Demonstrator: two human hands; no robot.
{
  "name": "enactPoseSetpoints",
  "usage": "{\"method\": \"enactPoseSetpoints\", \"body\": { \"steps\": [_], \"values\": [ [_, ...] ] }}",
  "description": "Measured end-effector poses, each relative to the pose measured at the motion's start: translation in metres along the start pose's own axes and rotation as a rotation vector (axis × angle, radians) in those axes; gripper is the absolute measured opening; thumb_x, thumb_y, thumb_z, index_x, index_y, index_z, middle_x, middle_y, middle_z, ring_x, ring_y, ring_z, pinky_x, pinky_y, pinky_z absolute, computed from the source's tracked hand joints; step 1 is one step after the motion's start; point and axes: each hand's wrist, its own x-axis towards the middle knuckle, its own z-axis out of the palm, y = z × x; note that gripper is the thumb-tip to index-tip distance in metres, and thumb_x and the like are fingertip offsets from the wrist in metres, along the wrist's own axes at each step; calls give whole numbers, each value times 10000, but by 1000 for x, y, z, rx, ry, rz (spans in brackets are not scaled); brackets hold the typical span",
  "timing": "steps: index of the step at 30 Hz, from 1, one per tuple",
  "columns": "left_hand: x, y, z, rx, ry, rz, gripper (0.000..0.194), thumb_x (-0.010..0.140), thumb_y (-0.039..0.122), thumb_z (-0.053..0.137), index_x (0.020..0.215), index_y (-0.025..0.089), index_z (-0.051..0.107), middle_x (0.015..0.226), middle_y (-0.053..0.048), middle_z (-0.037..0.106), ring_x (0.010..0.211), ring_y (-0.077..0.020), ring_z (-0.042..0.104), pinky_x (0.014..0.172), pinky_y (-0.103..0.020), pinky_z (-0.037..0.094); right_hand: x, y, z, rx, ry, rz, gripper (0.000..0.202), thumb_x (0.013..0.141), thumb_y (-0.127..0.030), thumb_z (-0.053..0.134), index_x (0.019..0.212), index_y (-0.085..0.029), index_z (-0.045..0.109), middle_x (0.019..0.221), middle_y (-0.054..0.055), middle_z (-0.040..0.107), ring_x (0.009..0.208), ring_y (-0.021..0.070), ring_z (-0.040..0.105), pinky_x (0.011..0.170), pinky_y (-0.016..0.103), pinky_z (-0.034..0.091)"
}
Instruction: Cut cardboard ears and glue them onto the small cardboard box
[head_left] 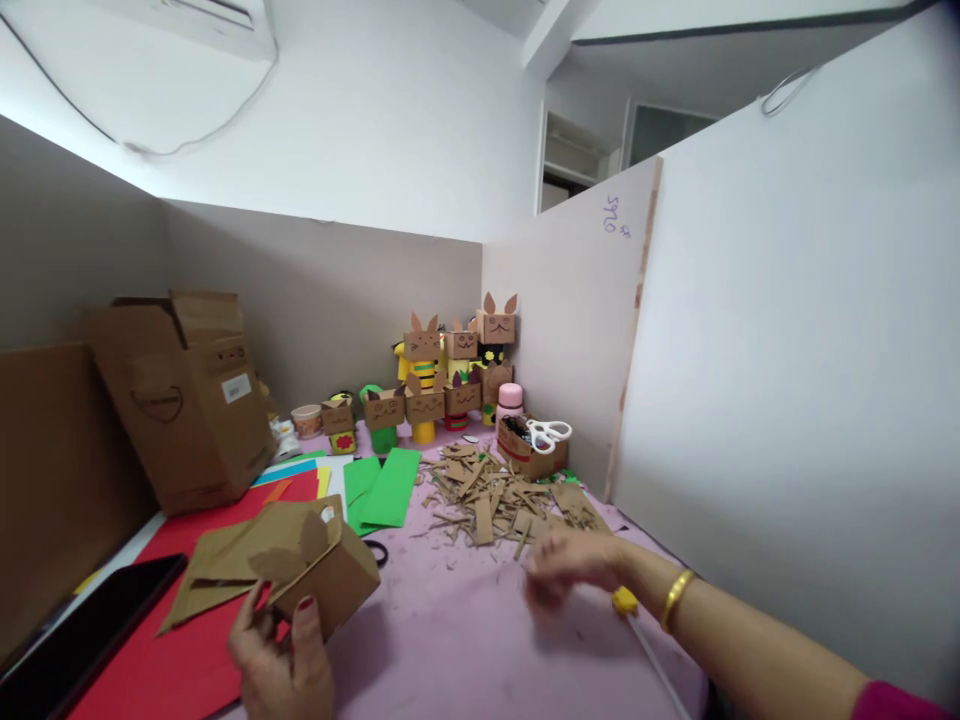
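Observation:
At the lower left, my left hand (283,655) grips a small cardboard box (334,585) between thumb and fingers. Ear-shaped brown pieces rise from the box's upper edge. Over the pink tabletop to the right, my right hand (551,570) is blurred by motion, its fingers bent and pointing down; whether they hold anything cannot be made out. Just beyond it lies a pile of cardboard scraps (484,495). A yellow object (624,600) with a pale stick rests below my right wrist.
Cardboard animal figures (425,400) stand at the back beside a pink bottle (509,398). White scissors (549,434) stick out of a small box. Green paper (391,487), red sheets (180,660), a black tablet-like object (90,640) and a large carton (176,410) are on the left.

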Motion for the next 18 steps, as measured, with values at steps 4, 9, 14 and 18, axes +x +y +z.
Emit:
{"method": "enactPoseSetpoints", "body": {
  "steps": [4,9,14,18],
  "values": [
    [-3,-1,7,-42,-41,-18,737,750,552,522,1333,133,351,1125,-172,569,1018,-324,568,912,-534,424,-21,16,10,-97,-182,180,238,479,-272,861,569,-140,684,472,7,665,433,219,654,455,335,544],
    [-3,2,2,9,-14,-37,757,745,567,515,1340,127,352,1119,-175,571,1036,-341,561,922,-552,413,10,1,-5,-111,247,107,260,929,-334,501,1117,-168,568,1091,60,633,878,188,640,753,379,532],
    [2,3,-1,27,40,-50,749,747,542,513,1333,101,360,1051,-164,576,993,-336,567,908,-571,412,17,-1,4,-136,68,192,165,905,-267,559,986,-135,617,919,27,665,723,148,650,637,314,550],
    [0,3,1,-11,31,-39,681,762,515,520,1315,147,375,1091,-147,566,1007,-306,565,936,-541,403,20,6,14,-117,97,193,229,906,-280,557,1103,-165,575,1074,52,631,833,178,645,694,352,553]
  ]
}}
